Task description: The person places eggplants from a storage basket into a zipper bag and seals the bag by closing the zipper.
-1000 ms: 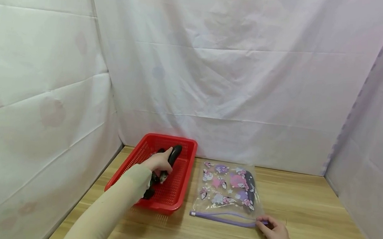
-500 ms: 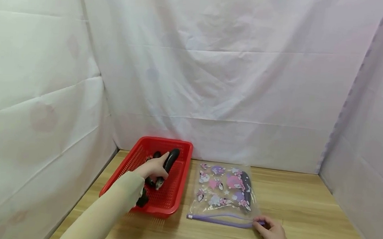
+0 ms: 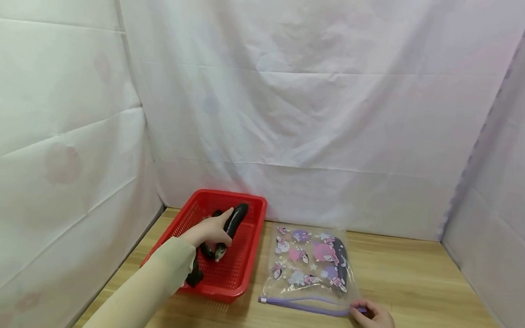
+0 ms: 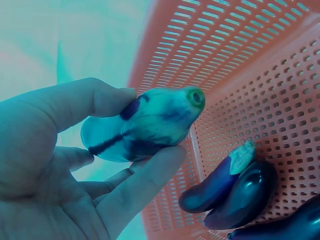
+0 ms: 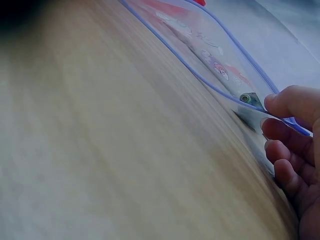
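My left hand (image 3: 212, 231) grips a dark eggplant (image 3: 237, 219) over the red basket (image 3: 258, 235). In the left wrist view the thumb and fingers of my left hand (image 4: 100, 150) pinch that eggplant (image 4: 160, 117) near its pale stem end. Several other eggplants (image 4: 245, 195) lie on the basket floor below. My right hand (image 3: 376, 324) pinches the right corner of the purple zip edge of a clear printed bag (image 3: 303, 268), also seen in the right wrist view with my right hand (image 5: 295, 135). One eggplant (image 3: 341, 256) lies inside the bag, at its right side.
Basket and bag stand side by side on a wooden table (image 3: 410, 281), the bag to the right. White cloth (image 3: 311, 126) hangs behind the table and along both sides. The zip slider (image 3: 263, 300) is at the bag's left corner, and the zip edges gape between the corners.
The view has shifted slightly. My left hand and its eggplant have moved slightly toward the basket's front, uncovering more of the eggplants below. My right hand keeps its hold on the bag corner.
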Demonstrator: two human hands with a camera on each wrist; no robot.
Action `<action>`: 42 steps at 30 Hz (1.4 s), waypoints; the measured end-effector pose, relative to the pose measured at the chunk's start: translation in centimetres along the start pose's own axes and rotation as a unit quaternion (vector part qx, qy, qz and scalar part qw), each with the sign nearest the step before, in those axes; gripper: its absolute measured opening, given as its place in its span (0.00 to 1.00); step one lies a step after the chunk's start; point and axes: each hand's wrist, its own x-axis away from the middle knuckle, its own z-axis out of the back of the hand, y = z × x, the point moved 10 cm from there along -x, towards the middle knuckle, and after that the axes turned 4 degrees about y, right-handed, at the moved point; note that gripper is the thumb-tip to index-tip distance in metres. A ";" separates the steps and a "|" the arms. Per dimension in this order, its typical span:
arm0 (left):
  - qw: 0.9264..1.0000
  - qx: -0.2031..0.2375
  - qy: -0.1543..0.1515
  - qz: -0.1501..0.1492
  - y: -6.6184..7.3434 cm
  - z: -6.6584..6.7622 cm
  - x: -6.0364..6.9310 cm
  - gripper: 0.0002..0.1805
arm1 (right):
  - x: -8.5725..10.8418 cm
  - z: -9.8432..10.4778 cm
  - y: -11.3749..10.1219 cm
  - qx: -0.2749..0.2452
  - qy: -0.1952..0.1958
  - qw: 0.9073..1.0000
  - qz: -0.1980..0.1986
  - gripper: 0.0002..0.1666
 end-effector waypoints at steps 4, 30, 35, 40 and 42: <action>1.000 0.007 -0.004 -0.004 0.2 -0.2 0.2 0.55 | 0.2 0.0 0.0 -0.005 0.004 1.000 0.007 0.05; 0.999 0.004 -0.040 -0.036 3.2 -2.7 1.2 0.56 | 0.7 -0.3 0.5 0.000 0.000 1.000 -0.012 0.06; 0.998 -0.009 -0.047 -0.043 3.6 -3.1 1.2 0.57 | 0.5 -0.1 0.4 0.009 -0.001 1.000 -0.015 0.07; 0.998 -0.010 -0.050 -0.046 4.0 -3.4 1.3 0.57 | 0.2 0.0 0.5 0.029 -0.004 0.999 -0.018 0.07; 0.998 -0.008 -0.049 -0.045 4.1 -3.5 1.3 0.57 | 0.1 0.0 0.4 0.030 -0.004 0.999 -0.015 0.07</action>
